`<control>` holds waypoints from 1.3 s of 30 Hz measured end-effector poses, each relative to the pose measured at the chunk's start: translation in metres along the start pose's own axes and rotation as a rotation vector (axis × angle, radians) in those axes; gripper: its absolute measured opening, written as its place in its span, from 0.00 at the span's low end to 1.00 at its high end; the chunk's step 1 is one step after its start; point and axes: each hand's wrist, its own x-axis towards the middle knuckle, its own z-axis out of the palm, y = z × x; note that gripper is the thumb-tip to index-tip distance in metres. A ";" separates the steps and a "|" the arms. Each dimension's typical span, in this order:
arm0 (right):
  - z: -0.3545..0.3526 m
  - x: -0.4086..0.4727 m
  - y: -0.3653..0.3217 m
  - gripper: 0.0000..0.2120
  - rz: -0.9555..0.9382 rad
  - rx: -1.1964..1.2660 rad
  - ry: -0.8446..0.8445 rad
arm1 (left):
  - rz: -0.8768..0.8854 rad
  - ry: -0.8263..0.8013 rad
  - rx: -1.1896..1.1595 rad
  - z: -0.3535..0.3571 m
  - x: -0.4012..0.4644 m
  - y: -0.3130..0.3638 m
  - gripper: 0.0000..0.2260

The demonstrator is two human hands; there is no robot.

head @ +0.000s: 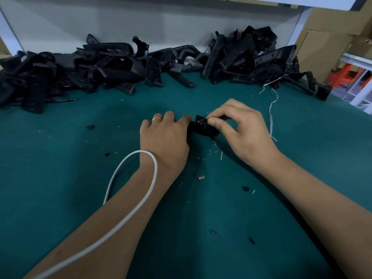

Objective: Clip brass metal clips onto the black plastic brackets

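A small black moulded plastic bracket (203, 126) lies mid-table on the teal felt-like table cover (80, 178). The left hand (165, 137) grips its near end; the right hand (239, 127) pinches its ribbed top. Glossy angular black brackets (120, 65) pile behind.

The left hand (165, 135) hides one end of the black bracket (203, 127); no clip is discernible.

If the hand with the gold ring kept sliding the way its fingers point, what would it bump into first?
Probably the black bracket, which the left hand already touches at its fingertips. The right hand pinches its other end. Depth is hard to judge.
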 end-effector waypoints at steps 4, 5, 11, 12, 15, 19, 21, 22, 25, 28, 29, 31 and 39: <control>-0.001 -0.003 0.000 0.06 -0.019 0.021 -0.026 | 0.003 -0.018 -0.008 -0.001 0.000 0.000 0.27; -0.003 -0.003 0.000 0.07 -0.036 0.014 -0.067 | 0.004 -0.020 -0.002 0.000 0.000 0.000 0.28; -0.042 0.004 0.027 0.09 0.127 0.010 -0.036 | -0.008 -0.028 0.021 0.002 0.001 -0.003 0.27; -0.051 0.003 0.034 0.08 0.180 0.011 -0.066 | -0.006 -0.025 0.024 0.002 0.001 -0.003 0.26; -0.068 0.001 0.047 0.03 0.314 0.045 -0.285 | 0.001 -0.016 0.021 0.002 0.000 -0.003 0.26; -0.070 0.001 0.046 0.11 0.398 0.069 -0.490 | 0.002 -0.016 0.017 0.002 0.000 -0.004 0.26; -0.068 0.002 0.046 0.11 0.408 0.064 -0.531 | 0.003 -0.014 0.017 0.003 0.000 -0.004 0.26; -0.066 0.002 0.047 0.10 0.411 0.062 -0.540 | 0.002 -0.012 0.017 0.003 0.000 -0.004 0.26; -0.064 0.002 0.049 0.08 0.418 0.024 -0.544 | -0.004 -0.005 0.012 0.003 0.001 -0.005 0.25; -0.062 0.001 0.046 0.07 0.427 0.056 -0.518 | -0.002 0.007 0.004 0.004 0.000 -0.004 0.25; -0.061 0.002 0.045 0.07 0.417 0.108 -0.472 | 0.000 0.011 0.004 0.004 0.000 -0.004 0.25; -0.058 0.004 0.042 0.08 0.378 0.267 -0.324 | -0.001 0.014 0.002 0.004 0.001 -0.005 0.24; -0.025 0.000 0.027 0.11 0.404 0.574 -0.060 | 0.000 0.013 -0.034 0.003 0.000 -0.006 0.23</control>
